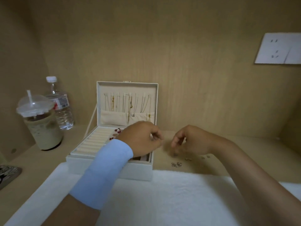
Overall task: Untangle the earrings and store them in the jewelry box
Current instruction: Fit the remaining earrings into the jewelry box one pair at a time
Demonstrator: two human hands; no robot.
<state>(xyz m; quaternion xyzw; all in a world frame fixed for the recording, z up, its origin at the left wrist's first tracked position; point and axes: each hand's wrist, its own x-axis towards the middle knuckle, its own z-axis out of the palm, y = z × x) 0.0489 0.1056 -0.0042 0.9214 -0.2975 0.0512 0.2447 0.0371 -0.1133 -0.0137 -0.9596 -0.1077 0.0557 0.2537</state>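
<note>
Just right of the jewelry box, found the loose earrings scattered on the desk top: a silver cluster nearest the box's front right corner and a few smaller pieces farther right. Found the box open, lid upright at the back, with red earrings already lying inside beside the ring rolls.

Located the left hand above the box's right edge, fingers curled in, thumb and fingertips drawn together. Located the right hand right of the box, raised over the scatter, fingers bent downward toward a blurred piece beneath them. Could not tell whether either hand pinched an earring: too small and too blurred. Noted a narrow gap between the hands, in line with the box's right wall.

Judged the step in hand as working apart a tangled pair between both hands. Placed the loose earrings below the right hand and on the side away from the box, so nearer the right hand than the left; placed the box's interior directly under the left. Judged the coming move as a short carry leftward over the box's right wall. Could not read a long axis on pieces this small.
</note>
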